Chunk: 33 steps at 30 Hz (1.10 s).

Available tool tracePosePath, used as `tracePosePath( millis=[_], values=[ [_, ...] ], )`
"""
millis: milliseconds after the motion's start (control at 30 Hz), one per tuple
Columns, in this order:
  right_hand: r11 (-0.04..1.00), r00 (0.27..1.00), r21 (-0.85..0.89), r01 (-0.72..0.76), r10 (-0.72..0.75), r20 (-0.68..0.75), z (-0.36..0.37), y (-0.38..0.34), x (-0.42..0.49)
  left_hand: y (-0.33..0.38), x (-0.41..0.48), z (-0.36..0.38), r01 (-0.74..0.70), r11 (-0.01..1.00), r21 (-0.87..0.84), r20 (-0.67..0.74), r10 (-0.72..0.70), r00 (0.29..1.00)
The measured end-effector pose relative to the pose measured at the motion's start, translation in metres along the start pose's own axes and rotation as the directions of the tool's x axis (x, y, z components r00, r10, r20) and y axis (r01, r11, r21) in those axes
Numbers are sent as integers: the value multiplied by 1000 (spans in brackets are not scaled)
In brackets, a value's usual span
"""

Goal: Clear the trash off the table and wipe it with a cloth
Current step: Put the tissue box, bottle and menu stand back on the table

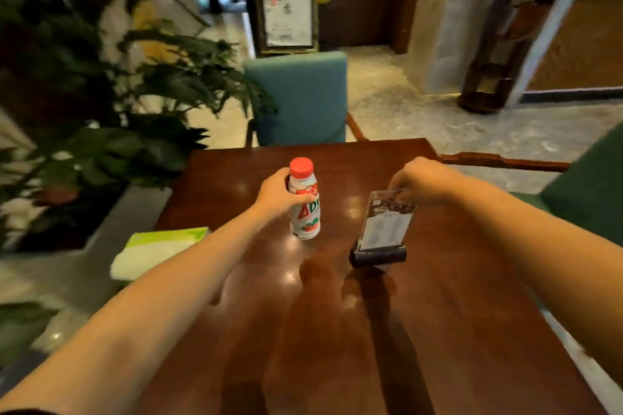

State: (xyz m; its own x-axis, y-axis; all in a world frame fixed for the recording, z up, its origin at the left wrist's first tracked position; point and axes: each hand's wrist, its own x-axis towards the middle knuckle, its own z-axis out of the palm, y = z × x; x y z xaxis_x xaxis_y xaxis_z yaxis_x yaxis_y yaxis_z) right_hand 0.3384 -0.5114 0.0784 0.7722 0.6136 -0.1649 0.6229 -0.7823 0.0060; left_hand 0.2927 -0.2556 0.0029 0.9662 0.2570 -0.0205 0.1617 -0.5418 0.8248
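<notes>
The dark polished wooden table (pixel 438 330) fills the lower half of the view, with a teal upholstered chair (pixel 296 98) pushed in at 12 o'clock and a green-and-white tissue pack (pixel 158 253) overhanging the table's edge at about 9 o'clock. Near the middle, at roughly 1 o'clock from the table's centre, stands a clear acrylic sign holder (pixel 381 229) on a black base, leaning back; the right hand (pixel 421 182) has its fingers pinched closed on the top edge. I judge it stiff, light and rather slippery — the plastic would scratch or crack if dropped, so a hold lower down near the base would be steadier than the thin top rim. Whether it counts as trash is doubtful; it looks like table furniture. Just to its left, at 11 o'clock, is the small white drink bottle (pixel 305 202) with a red cap, upright on the tabletop. The left hand (pixel 279 194) is wrapped around its upper body below the cap, fingers curled closed on it. The bottle looks like thin plastic — probably light if empty, rigid enough for a firm mid-body grasp, and its glossy label could slide in a loose one.
</notes>
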Motion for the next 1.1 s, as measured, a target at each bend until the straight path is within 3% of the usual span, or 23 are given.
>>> tracePosePath(
  millis=[133, 367, 700, 1100],
  values=[
    [996, 996, -5, 93, -93, -12, 1, -53, 39, -46, -26, -62, 115, 993, -21, -131, -117, 985],
    [990, 990, 15, 142, -142, -2, 23, -110, 90, -109, -42, -95, 192, 980, -56, -176, -199, 964],
    [992, 989, 5, 128, -128, 73, 42, -135, 107, -160, -41, -76, 180, 982, -53, -106, -185, 977],
    [996, 992, -9, 87, -86, 94, 45, -143, 105, -167, -38, -65, 119, 991, -63, -123, -126, 984]
  ],
)
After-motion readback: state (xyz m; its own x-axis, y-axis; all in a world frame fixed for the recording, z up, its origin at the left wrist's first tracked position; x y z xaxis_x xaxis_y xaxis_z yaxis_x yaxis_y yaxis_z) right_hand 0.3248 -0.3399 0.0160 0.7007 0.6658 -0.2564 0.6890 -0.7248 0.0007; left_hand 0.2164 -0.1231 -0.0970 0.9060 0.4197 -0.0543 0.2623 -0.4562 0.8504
